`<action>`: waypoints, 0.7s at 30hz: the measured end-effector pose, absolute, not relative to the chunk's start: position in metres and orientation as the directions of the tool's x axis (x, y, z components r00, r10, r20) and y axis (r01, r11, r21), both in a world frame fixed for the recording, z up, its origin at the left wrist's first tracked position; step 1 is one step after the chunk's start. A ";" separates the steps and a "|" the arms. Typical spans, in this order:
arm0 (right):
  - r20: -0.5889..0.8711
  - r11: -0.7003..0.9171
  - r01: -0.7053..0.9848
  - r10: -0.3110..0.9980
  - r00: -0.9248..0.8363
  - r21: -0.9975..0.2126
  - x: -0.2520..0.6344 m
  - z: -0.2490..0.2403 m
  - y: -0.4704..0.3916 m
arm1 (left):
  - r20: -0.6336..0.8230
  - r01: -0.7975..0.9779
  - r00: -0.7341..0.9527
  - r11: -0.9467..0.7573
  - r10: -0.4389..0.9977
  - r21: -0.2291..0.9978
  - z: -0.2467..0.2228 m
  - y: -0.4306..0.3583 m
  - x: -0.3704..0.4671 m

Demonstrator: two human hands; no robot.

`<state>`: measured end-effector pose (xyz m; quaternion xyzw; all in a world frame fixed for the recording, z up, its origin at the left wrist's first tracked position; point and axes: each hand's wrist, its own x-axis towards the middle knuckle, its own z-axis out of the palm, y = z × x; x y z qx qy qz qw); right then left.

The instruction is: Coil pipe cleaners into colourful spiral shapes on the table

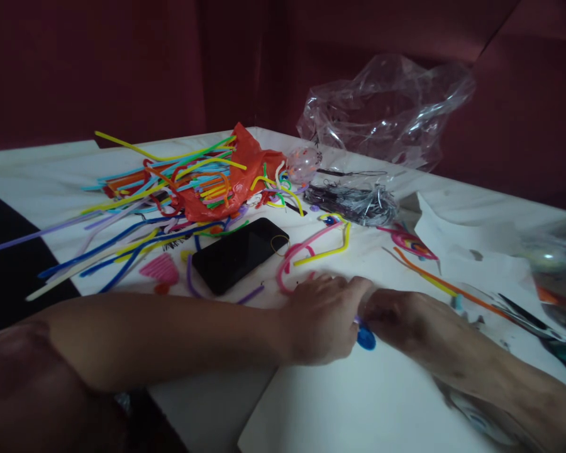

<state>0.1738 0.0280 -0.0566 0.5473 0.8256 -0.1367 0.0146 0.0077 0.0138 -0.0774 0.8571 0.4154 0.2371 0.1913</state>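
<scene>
The left hand [323, 321] and the right hand [382, 308] meet at the near middle of the white table [202, 409], over the far part of a white sheet [358, 402]. Both are curled, their fingers bunched close together and partly hidden and blurred; a blue disc [366, 338] with a bit of purple beside it shows just below where they meet, and whether the fingers pinch it cannot be told. Left of the hands and a little farther away, a black phone [240, 255] lies flat, with a pink piece [160, 269] to its left. Beyond the hands are a pink curved stem [290, 264] and a bent yellow stem [327, 253]. At the far left, many coloured stems [170, 182] spread from a red plastic wrapper [249, 167]. Farther back, right of the wrapper, are a bundle of dark strands [353, 200] and a large clear plastic bag [387, 116]. On the right lie an orange stem [457, 287], torn white paper [471, 251] and scissors [528, 314] with dark handles, blurred at the edge.
</scene>
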 end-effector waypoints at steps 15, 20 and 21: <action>-0.264 0.365 0.919 0.881 -0.393 -0.152 0.170 -0.050 0.024 | 0.322 0.535 0.592 -0.659 0.739 0.529 -0.087 0.015 0.008; -0.252 0.366 0.918 0.884 -0.394 -0.151 0.170 -0.052 0.026 | 0.391 0.519 0.594 -0.706 0.703 0.482 -0.086 0.012 0.009; -0.252 0.365 0.919 0.885 -0.392 -0.147 0.169 -0.051 0.026 | 0.387 0.527 0.595 -0.706 0.704 0.473 -0.087 0.012 0.009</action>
